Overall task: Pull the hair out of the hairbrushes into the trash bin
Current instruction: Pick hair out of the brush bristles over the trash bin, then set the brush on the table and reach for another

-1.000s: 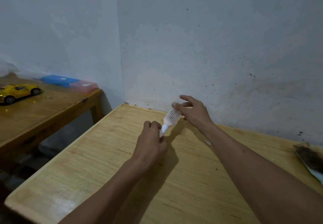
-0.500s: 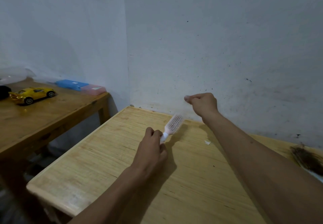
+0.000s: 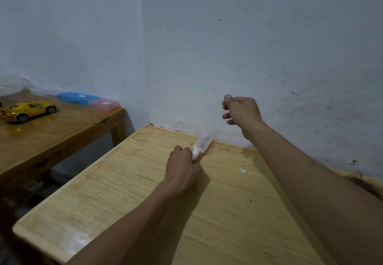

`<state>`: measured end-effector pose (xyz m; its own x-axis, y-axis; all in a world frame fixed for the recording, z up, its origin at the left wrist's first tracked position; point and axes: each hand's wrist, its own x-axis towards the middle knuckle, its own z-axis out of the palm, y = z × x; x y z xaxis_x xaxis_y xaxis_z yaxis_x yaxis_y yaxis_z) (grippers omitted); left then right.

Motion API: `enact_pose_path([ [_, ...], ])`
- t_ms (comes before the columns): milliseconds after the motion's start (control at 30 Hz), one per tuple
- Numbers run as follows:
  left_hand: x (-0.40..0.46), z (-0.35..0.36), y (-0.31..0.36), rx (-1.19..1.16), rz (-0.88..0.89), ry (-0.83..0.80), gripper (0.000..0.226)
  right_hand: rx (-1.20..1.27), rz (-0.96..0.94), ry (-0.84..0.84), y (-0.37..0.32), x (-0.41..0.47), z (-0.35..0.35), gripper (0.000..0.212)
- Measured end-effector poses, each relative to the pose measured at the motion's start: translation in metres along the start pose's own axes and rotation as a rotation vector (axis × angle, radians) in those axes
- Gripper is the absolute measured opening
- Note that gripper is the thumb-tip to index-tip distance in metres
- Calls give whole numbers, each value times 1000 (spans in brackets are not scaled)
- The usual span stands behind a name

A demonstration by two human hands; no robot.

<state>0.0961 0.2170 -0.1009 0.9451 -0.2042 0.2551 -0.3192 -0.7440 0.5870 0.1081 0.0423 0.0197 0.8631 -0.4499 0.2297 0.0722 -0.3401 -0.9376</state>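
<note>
A small white and pink hairbrush [image 3: 203, 145] lies tilted over the light wooden table [image 3: 124, 192] near the wall. My left hand [image 3: 182, 169] grips its handle, knuckles up. Above and to the right of the brush head, my right hand [image 3: 241, 110] is raised with thumb and forefinger pinched together, as on hair pulled from the brush. The strands are too fine to make out. No trash bin is in view.
A dark clump of hair [image 3: 364, 184] lies at the table's far right edge. A small white scrap [image 3: 243, 170] sits right of the brush. On the darker side table [image 3: 62, 132] at left stand a yellow toy car [image 3: 27, 110] and a blue and pink case [image 3: 89, 100].
My right hand left the brush head and rose up and to the right with its fingers pinched. The left hand kept its grip on the handle, and the brush dipped toward the table.
</note>
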Motion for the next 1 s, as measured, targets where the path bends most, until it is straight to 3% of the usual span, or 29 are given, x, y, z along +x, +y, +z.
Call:
enact_pose_path([
  [267,12,5,-3,35,-11,-26,22,-28,84,-146,15,3,0,28],
  [400,12,0,-7,2,-1,-61,36,23,83,-178,12,0,0,19],
  [533,5,-13,-10,-64,-12,-73,60,87,114,-301,-1,-14,3,9],
  [667,-21,-40,-27,-81,-33,-74,57,125,92,-480,-26,-47,22,15],
  [833,-72,-91,-69,201,-25,-129,79,148,18,-658,-63,-99,70,14],
  [1000,-119,-152,-130,426,-280,-202,106,61,-68,-920,-96,-165,125,10],
])
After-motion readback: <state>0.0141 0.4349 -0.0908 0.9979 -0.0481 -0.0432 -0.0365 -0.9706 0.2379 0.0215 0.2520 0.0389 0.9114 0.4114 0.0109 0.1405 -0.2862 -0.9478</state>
